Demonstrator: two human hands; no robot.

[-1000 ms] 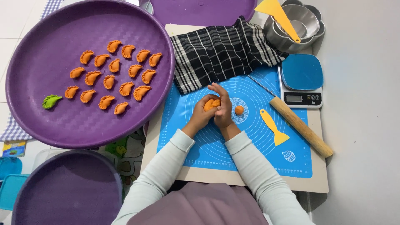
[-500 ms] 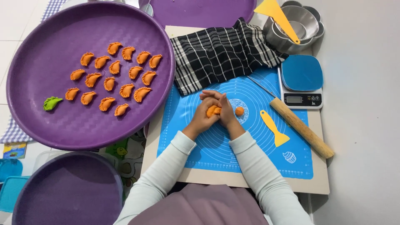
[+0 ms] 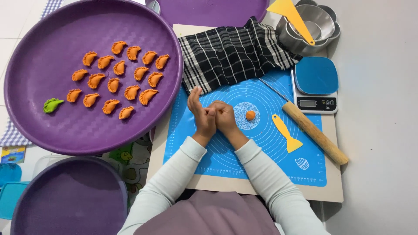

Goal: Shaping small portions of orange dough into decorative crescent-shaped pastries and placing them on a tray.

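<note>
A smooth, matt blue silicone mat (image 3: 261,148) covers the desk's middle; a checked woven cloth (image 3: 235,54), pale wooden rolling pin (image 3: 314,132), shiny metal bowls (image 3: 311,28) and textured purple plastic tray (image 3: 87,74) surround it.

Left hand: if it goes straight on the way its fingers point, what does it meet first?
The left hand points up the blue mat; it would probably meet the checked cloth first.

Two hands, left hand (image 3: 201,114) and right hand (image 3: 225,116), press together over a blue mat (image 3: 270,148); an orange dough ball (image 3: 250,115) lies at three o'clock.
</note>
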